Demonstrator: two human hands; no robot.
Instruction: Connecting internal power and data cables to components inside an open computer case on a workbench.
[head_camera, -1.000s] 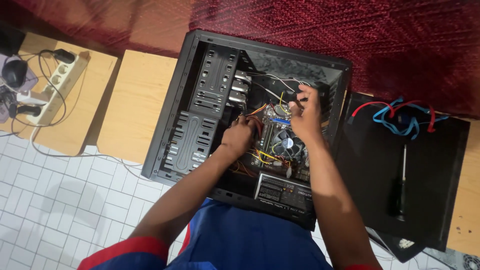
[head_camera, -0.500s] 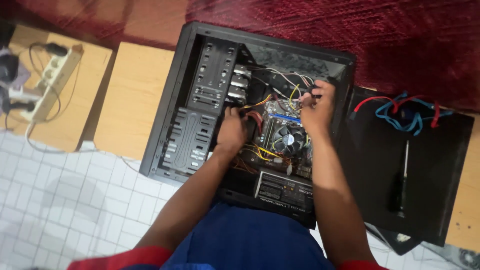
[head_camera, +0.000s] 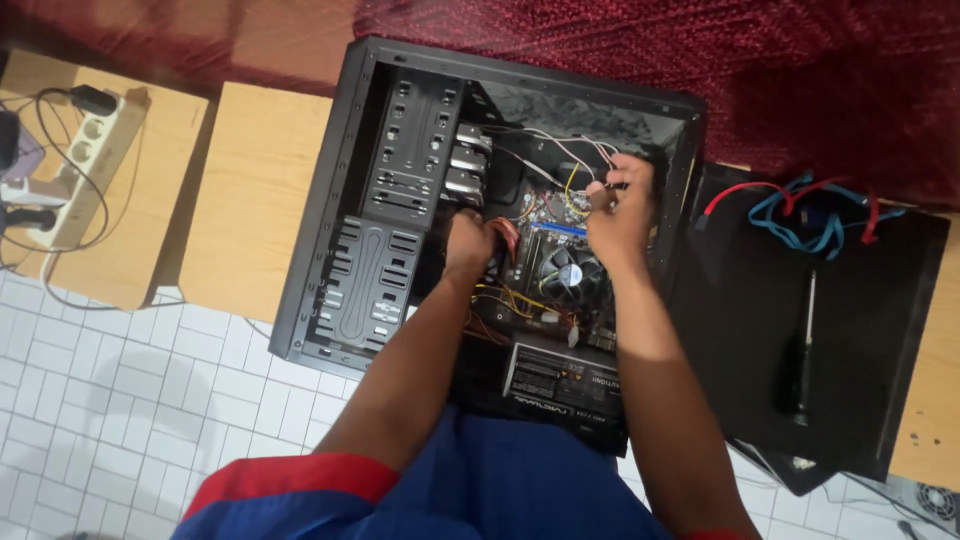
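Note:
An open black computer case (head_camera: 330, 250) lies on its side, with drive bays on its left and a motherboard with a round cooler fan (head_camera: 568, 272) in the middle. My left hand (head_camera: 468, 245) reaches down beside the drive bays, its fingers on orange and red cables. My right hand (head_camera: 620, 215) is higher, near the case's right wall, pinching a bundle of thin yellow, white and black wires (head_camera: 580, 165). A black power supply (head_camera: 565, 385) sits in the case near my body.
The case's black side panel (head_camera: 870, 380) lies to the right, with a black-handled screwdriver (head_camera: 800, 350) and loose red and blue cables (head_camera: 800, 215) on it. Wooden blocks (head_camera: 255, 195) stand to the left, and a white power strip (head_camera: 85, 165) lies further left. White tiles cover the floor and a dark red carpet lies beyond.
My left hand has moved slightly up and left toward the drive bays. My right hand has stayed on the wires near the case's right wall. The view has shifted a little.

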